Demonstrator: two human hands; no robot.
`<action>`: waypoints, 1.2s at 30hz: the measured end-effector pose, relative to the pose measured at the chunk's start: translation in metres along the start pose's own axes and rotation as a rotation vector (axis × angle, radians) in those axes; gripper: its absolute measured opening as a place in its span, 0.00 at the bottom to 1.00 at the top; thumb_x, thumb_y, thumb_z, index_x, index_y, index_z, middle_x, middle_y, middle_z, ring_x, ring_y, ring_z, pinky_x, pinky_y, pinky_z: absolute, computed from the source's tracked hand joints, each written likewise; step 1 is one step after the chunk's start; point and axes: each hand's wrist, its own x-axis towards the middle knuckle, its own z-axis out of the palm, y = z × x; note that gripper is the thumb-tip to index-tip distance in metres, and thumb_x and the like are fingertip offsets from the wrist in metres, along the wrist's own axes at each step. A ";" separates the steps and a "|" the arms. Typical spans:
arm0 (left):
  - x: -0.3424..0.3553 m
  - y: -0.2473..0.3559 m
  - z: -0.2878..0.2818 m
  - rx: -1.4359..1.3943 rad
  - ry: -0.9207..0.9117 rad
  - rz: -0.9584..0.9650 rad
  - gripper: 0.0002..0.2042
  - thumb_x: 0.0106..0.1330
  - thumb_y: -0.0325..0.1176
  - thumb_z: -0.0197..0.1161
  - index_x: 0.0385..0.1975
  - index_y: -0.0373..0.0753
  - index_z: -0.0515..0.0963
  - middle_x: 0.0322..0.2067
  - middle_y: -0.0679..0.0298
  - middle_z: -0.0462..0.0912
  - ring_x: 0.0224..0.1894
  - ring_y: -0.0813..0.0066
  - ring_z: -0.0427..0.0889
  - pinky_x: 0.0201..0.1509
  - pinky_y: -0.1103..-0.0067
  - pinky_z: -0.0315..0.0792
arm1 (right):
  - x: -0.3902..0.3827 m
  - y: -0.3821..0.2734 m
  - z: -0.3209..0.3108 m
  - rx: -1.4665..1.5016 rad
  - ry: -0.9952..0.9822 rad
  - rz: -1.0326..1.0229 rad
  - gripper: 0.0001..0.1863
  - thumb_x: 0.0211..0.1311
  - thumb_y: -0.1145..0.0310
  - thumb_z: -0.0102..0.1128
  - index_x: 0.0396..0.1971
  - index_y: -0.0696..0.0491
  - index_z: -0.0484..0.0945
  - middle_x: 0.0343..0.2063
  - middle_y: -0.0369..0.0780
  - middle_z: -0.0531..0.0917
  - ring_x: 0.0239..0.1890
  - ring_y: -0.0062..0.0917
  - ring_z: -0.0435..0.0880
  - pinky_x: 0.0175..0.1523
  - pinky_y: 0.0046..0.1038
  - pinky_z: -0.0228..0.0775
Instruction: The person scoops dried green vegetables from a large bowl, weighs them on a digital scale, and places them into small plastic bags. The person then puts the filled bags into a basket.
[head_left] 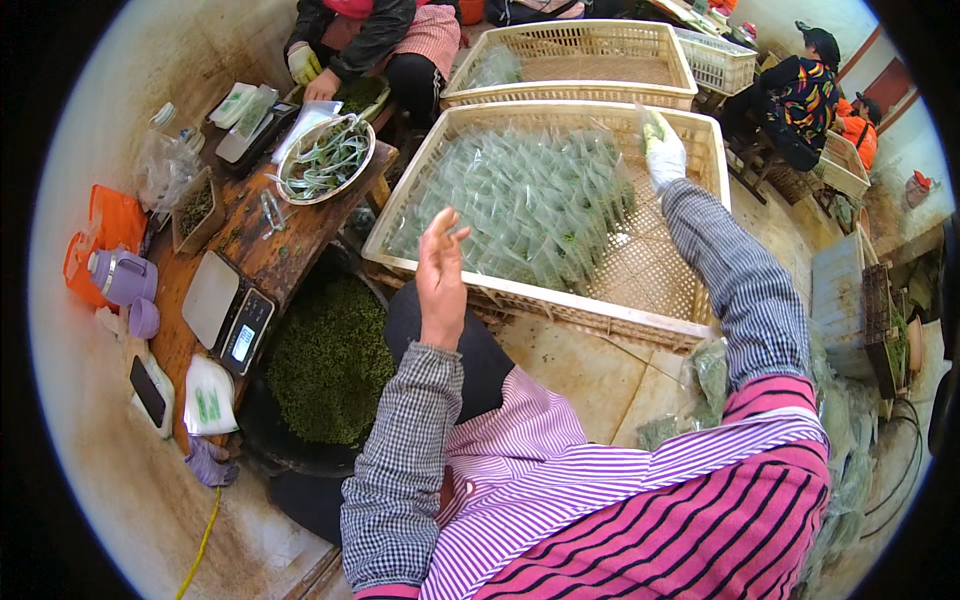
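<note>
My bare left hand (442,285) is raised by the near left side of a cream plastic crate (500,290), fingers stretched out and holding nothing. Toward the far right corner of that crate, my right hand (665,160), in a white glove, has its fingers closed on a clear plastic packet (645,122). Part of the packet is hidden by the glove. Rows of clear packets of green leaves (520,205) stand packed together in the crate's left and middle; its mesh floor (650,245) shows on the right.
At left, a wooden table (275,235) bears a digital scale (240,315), a basket of plastic strips (325,160) and a purple jug (122,275). Below it stands a black tub of green leaves (330,360). A second crate (570,95) lies beyond; co-workers sit far left and right.
</note>
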 end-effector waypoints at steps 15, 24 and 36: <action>-0.124 0.026 -0.261 0.926 0.840 -0.025 0.14 0.68 0.39 0.54 0.45 0.35 0.72 0.36 0.57 0.75 0.34 0.68 0.77 0.38 0.74 0.72 | 0.011 0.070 0.071 0.069 -0.131 0.237 0.41 0.63 0.47 0.55 0.67 0.58 0.52 0.64 0.47 0.61 0.61 0.35 0.65 0.64 0.31 0.58; -0.144 0.034 -0.390 1.685 0.748 -0.172 0.09 0.62 0.36 0.59 0.33 0.36 0.71 0.31 0.52 0.73 0.37 0.51 0.74 0.40 0.61 0.69 | -0.116 -0.161 0.157 0.221 -0.544 0.086 0.23 0.66 0.61 0.53 0.60 0.52 0.68 0.59 0.42 0.71 0.62 0.29 0.67 0.67 0.32 0.56; -0.177 0.074 -0.306 1.222 0.848 0.045 0.06 0.68 0.30 0.49 0.32 0.35 0.69 0.28 0.53 0.75 0.30 0.53 0.78 0.33 0.64 0.72 | -0.397 -0.353 0.274 0.653 -1.457 0.227 0.23 0.63 0.62 0.58 0.55 0.57 0.72 0.53 0.42 0.75 0.54 0.26 0.74 0.60 0.25 0.64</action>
